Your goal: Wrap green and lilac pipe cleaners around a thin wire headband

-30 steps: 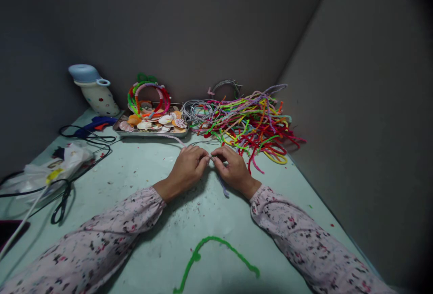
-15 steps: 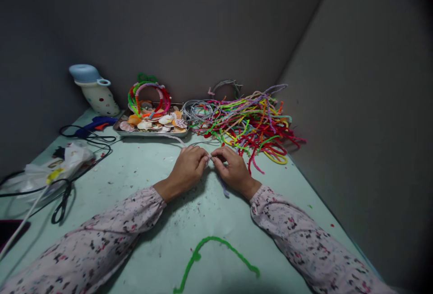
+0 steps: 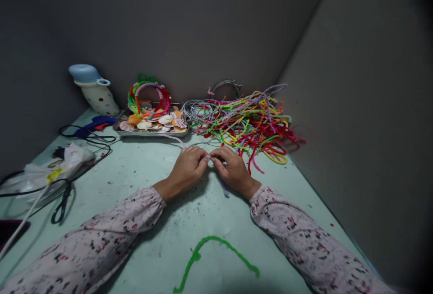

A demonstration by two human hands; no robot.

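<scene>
My left hand (image 3: pixel 188 167) is closed in a pinch on a pale pink pipe cleaner (image 3: pixel 176 140), whose tail sticks out beyond the knuckles toward the tray. Opposite it, my right hand (image 3: pixel 233 167) also pinches, its fingertips meeting those of the left. A light purple pipe cleaner (image 3: pixel 224 187) hangs out below the right palm; the fingers cover where it leads. Thin grey wire (image 3: pixel 206 143) runs just behind both hands. Between the fingertips, the small bit being pinched is mostly hidden. Nearer to me, a bent green pipe cleaner (image 3: pixel 211 238) lies on the table.
A metal tray (image 3: pixel 152 135) of seashells with colourful fuzzy hoops (image 3: pixel 134 95) stands at the back. Beside it are coiled wire (image 3: pixel 200 112) and a heap of pipe cleaners (image 3: pixel 257 125). Leftward are a bottle (image 3: pixel 96 95), a blue-handled tool (image 3: pixel 88 128), black cables (image 3: pixel 64 204) and a plastic bag (image 3: pixel 76 154).
My fingertips have come slightly closer together, with the right thumb and forefinger shifting a little to the left. Everything else stays in place.
</scene>
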